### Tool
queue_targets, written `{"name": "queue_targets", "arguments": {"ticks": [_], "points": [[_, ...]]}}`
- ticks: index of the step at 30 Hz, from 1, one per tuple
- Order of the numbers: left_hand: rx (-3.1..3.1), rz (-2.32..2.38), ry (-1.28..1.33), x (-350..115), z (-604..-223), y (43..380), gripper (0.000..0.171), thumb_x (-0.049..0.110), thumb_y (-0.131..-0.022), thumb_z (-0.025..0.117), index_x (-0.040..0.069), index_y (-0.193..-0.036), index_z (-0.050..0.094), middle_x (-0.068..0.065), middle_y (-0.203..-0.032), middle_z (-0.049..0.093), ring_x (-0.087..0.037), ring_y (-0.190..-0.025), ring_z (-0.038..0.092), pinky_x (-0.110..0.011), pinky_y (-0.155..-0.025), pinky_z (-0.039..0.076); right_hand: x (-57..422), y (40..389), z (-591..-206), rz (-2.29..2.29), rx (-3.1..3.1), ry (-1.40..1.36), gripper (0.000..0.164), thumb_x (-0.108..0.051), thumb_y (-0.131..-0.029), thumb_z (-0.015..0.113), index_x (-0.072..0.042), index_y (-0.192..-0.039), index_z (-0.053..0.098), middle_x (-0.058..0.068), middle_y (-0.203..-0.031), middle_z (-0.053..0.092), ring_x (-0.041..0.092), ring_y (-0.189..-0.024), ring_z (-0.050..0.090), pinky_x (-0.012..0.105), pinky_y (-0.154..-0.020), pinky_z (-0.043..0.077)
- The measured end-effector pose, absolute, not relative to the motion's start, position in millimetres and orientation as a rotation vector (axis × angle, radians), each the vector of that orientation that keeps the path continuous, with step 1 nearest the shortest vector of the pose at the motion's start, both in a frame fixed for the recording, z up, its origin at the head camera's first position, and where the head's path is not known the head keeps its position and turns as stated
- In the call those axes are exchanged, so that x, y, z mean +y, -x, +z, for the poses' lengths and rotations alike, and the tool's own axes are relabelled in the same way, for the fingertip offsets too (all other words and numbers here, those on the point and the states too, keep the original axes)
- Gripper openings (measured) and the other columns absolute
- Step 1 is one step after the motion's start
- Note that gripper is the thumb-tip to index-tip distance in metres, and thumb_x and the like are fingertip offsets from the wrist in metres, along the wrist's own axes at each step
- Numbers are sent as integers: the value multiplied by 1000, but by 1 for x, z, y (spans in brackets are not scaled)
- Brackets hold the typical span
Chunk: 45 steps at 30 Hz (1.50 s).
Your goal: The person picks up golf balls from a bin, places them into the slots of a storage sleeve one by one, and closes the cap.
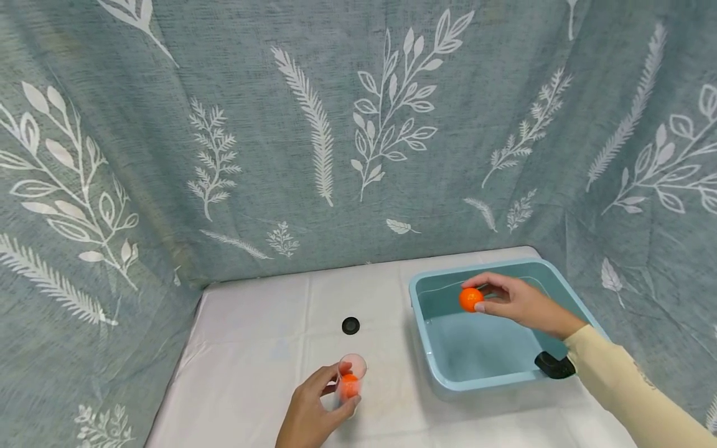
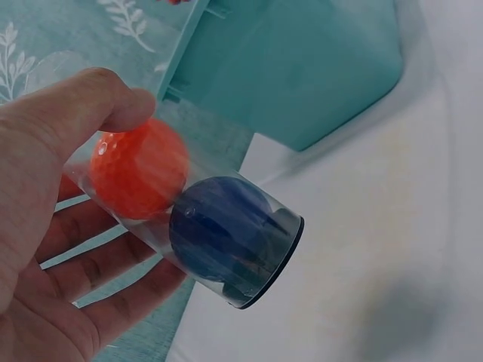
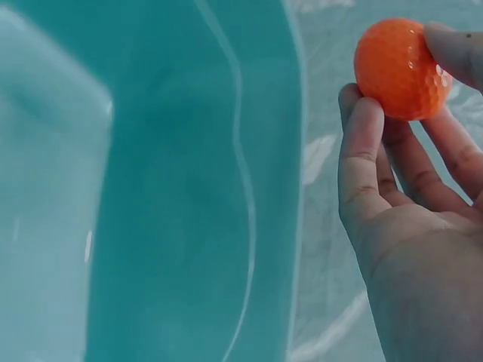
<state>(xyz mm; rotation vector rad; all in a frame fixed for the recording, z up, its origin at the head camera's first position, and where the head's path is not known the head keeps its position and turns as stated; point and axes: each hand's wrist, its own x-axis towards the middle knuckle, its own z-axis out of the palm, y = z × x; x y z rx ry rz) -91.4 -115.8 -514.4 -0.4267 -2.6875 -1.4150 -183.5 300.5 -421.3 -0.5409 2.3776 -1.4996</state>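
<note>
My left hand (image 1: pixel 318 403) grips a clear plastic tube (image 1: pixel 353 363), its thumb on one side and fingers curled round the other. Inside the tube, the left wrist view shows an orange golf ball (image 2: pixel 140 167) above a dark blue ball (image 2: pixel 220 228), which sits by the black-rimmed bottom end. Over the light blue basin (image 1: pixel 442 382), my right hand (image 1: pixel 512 300) pinches another orange golf ball (image 1: pixel 470 300) between thumb and fingertips. The dimples of that ball show plainly in the right wrist view.
A round black cap (image 1: pixel 350 325) lies on the white cloth (image 1: pixel 252 336) beyond the tube. On the basin's near right rim is a black piece (image 1: pixel 554 365). Grey-green leaf-patterned fabric (image 1: pixel 336 137) hangs behind and at both sides.
</note>
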Motion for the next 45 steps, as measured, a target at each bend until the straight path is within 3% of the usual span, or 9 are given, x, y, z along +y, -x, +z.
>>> {"name": "queue_targets", "arguments": {"ticks": [16, 23, 32, 39, 45], "points": [[-2589, -1440, 466, -113, -501, 95, 47, 12, -76, 89, 17, -119, 70, 21, -107, 64, -5, -92, 63, -24, -84, 59, 229, 163, -413, -1993, 2163, 547, 43, -13, -101, 63, -4, -142, 51, 15, -140, 52, 27, -121, 59, 34, -97, 55], [-2593, -1407, 481, -110, -494, 94, 47, 13, -74, 89, 15, -117, 70, 22, -101, 62, -4, -91, 62, -23, -83, 59, 177, 153, -425, -2160, 2020, 558, 41, -10, -100, 64, -5, -140, 54, 16, -138, 54, 31, -121, 57, 36, -98, 55], [-2596, -1379, 498, -108, -485, 94, 52, 15, -75, 90, 16, -123, 70, 21, -108, 65, -3, -90, 63, -25, -84, 59, 117, 134, -448, -2341, 1896, 542, 41, -9, -99, 66, -3, -138, 54, 17, -139, 53, 29, -125, 55, 33, -103, 51], [-2597, -1371, 541, -107, -481, 95, 51, 15, -77, 89, 13, -124, 69, 16, -111, 67, -3, -90, 62, -26, -84, 60, 96, 123, -463, -2393, 1754, 536, 42, -8, -99, 65, -2, -139, 52, 18, -141, 51, 28, -126, 54, 33, -107, 48], [-2598, -1351, 529, -107, -479, 93, 49, 16, -76, 89, 12, -121, 70, 22, -106, 64, -2, -89, 62, -27, -83, 60, 92, 121, -472, -2401, 1709, 554, 43, -8, -99, 65, -4, -140, 52, 20, -143, 49, 30, -125, 56, 34, -108, 47]]}}
